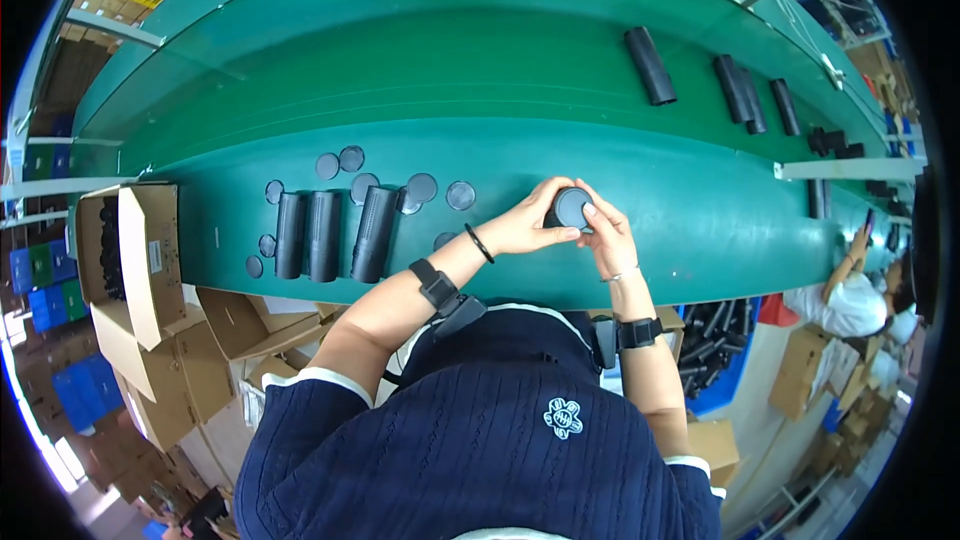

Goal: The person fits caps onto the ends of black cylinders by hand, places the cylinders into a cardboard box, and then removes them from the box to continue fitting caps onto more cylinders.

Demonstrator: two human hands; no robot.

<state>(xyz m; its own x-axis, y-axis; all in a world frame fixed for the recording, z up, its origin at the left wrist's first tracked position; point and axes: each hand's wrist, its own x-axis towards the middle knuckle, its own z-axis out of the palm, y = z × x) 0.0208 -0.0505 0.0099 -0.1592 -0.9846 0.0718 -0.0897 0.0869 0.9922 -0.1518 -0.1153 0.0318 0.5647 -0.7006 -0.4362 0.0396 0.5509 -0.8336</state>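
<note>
Between my hands, above the green bench, a black tube (552,215) stands end-up, its body mostly hidden. A round dark-grey cap (572,206) sits at its upper end. My left hand (532,220) is closed around the tube from the left, thumb along its near side. From the right, my right hand (610,235) closes on the cap, its thumb against the rim. To the left lie three ribbed black tubes (323,237), side by side. Several loose round caps (422,187) are scattered around them, one of them (461,195) nearest my left hand.
A green conveyor belt (420,70) runs along the far side, carrying several black tubes (650,65) at right. An open cardboard box (150,250) stands at the left end. A blue bin (720,390) of black parts is low right. Another person (845,290) sits farther right.
</note>
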